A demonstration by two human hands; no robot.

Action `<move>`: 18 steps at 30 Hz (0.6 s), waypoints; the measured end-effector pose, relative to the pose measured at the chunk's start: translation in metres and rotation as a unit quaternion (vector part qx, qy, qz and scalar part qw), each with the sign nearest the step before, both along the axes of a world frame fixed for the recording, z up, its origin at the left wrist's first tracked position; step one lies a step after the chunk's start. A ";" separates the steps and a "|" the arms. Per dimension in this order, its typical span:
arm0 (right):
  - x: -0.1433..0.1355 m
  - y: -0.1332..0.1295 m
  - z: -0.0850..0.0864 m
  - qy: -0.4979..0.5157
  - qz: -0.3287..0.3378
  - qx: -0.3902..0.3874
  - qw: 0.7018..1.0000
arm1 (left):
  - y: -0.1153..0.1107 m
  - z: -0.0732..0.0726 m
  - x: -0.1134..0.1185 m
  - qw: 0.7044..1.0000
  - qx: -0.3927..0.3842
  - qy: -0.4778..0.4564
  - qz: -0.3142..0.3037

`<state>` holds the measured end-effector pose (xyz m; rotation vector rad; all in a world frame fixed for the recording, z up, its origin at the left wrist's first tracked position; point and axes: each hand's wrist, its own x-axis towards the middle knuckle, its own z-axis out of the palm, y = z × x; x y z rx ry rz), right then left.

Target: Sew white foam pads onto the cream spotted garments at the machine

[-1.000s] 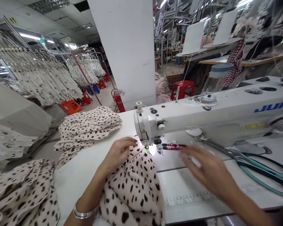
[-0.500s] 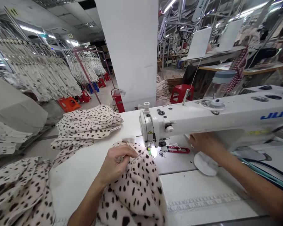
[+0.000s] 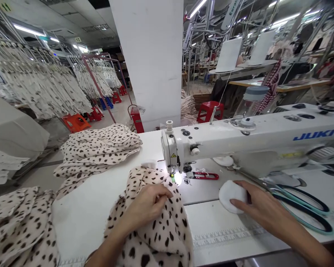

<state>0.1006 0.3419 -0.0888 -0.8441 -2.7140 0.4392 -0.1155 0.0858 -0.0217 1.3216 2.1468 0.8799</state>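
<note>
Cream fleece with dark brown spots (image 3: 169, 230) lies bunched on the white sewing table (image 3: 80, 211), its far part reaching the lit presser foot (image 3: 173, 178) of a JUKI sewing machine (image 3: 261, 137). The left hand (image 3: 149, 204) rests on this cloth, just short of the foot; its fingers are curled, with thumb and index finger close together, though whether they pinch a fold cannot be told. At the right, clear of the cloth, the right hand (image 3: 256, 204) grips a rounded white fabric piece (image 3: 230, 196) by its right edge, thumb above and the fingers partly hidden behind. A similar white piece (image 3: 223, 160) lies farther back, near the machine arm. Red-handled thread snips (image 3: 215, 177) lie to the right of the needle area; large scissors (image 3: 280, 191) with teal-and-black handles lie beyond the right hand. A ruler scale (image 3: 219, 239) runs along the near table edge. Two further heaps of spotted fleece, one far (image 3: 100, 144) and one near (image 3: 19, 230), occupy the left side.
</note>
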 end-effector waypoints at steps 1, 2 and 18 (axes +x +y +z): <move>-0.005 -0.004 0.005 0.000 0.014 -0.053 0.999 | 0.001 -0.002 0.001 1.000 0.002 -0.015 0.014; -0.011 -0.011 0.010 -0.001 0.029 -0.122 0.992 | 0.002 -0.004 0.003 0.999 0.008 -0.038 0.029; -0.114 -0.058 0.001 0.084 0.247 -0.385 0.885 | 0.014 -0.028 -0.006 0.971 0.088 -0.196 0.108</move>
